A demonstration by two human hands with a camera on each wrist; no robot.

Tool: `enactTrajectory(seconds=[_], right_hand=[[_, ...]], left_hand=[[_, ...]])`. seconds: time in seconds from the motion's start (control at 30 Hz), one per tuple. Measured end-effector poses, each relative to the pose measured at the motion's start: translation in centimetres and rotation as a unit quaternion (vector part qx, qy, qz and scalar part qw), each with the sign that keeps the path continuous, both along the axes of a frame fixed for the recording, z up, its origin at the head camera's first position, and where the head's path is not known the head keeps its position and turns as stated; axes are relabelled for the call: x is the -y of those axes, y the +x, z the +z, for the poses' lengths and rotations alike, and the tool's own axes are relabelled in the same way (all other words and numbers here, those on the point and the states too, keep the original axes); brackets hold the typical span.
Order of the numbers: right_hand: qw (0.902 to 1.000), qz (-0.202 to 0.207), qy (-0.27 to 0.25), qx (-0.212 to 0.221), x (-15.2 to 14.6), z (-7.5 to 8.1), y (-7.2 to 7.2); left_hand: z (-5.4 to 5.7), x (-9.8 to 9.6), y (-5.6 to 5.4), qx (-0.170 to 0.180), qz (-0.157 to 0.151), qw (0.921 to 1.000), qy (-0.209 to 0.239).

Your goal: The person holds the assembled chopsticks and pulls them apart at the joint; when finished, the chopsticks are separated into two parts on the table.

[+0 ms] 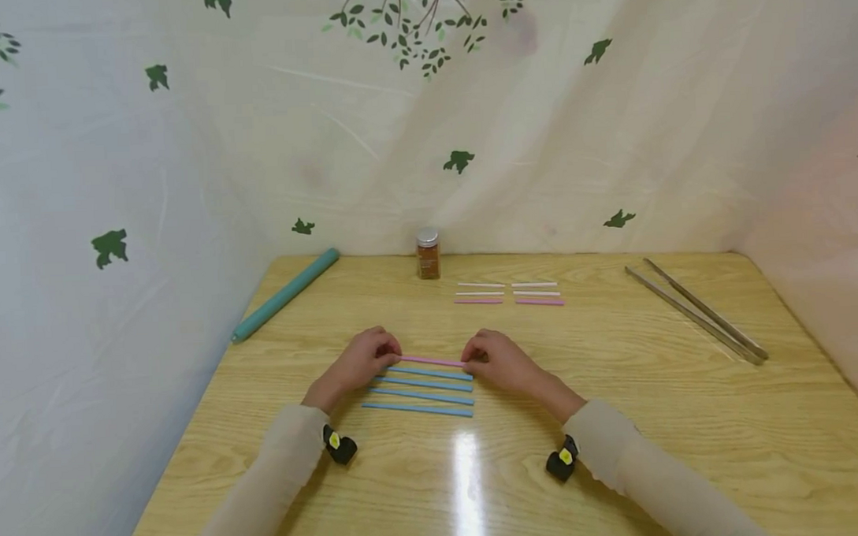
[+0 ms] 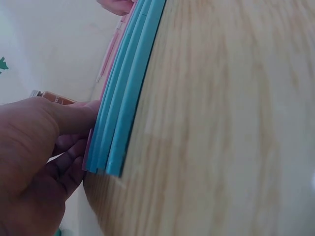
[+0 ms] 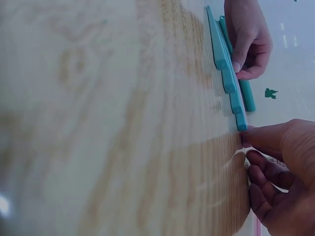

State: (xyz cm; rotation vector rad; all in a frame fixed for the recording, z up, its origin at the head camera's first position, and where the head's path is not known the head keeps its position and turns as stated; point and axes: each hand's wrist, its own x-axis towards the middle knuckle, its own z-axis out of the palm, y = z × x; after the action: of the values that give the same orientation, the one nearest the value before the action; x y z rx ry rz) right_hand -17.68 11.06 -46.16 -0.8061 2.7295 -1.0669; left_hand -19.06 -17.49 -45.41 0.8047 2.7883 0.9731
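A pink chopstick (image 1: 433, 361) lies crosswise between my two hands. At its thin left end my left hand (image 1: 364, 358) pinches it between thumb and fingers. My right hand (image 1: 502, 363) pinches the thicker right end. Several blue chopsticks (image 1: 423, 412) lie nearly parallel on the near side of the pink one, spaced apart, thick ends to the right. The left wrist view shows my left thumb close against the row of blue chopsticks (image 2: 129, 103). In the right wrist view, my right thumb and fingers (image 3: 266, 140) meet at the pink end, just past the last blue one.
Behind the hands, short white and pink sticks (image 1: 539, 302) lie in two groups on the wooden table (image 1: 302, 493). A spice jar (image 1: 428, 256) stands at the back. A teal rod (image 1: 286, 295) lies far left, metal tongs (image 1: 693, 310) far right. Patterned cloth (image 1: 367, 128) hangs behind.
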Motion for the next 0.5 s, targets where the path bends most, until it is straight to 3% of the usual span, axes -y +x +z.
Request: enactTrajectory(seconds=[0.2, 0.37, 0.5], right_hand=[[0.9999, -0.003, -0.007, -0.012, 0.1, 0.0, 0.1], [0.9995, -0.028, -0.017, -0.002, 0.1, 0.4, 0.2], [0.9985, -0.043, -0.033, 0.0, 0.0, 0.9, 0.3]], left_hand=[[0.3, 0.0, 0.1, 0.002, 0.003, 1.0, -0.007], [0.5, 0.2, -0.1, 0.038, 0.007, 0.9992, 0.015], [1.1, -0.2, -0.5, 0.044, -0.011, 0.9989, 0.011]])
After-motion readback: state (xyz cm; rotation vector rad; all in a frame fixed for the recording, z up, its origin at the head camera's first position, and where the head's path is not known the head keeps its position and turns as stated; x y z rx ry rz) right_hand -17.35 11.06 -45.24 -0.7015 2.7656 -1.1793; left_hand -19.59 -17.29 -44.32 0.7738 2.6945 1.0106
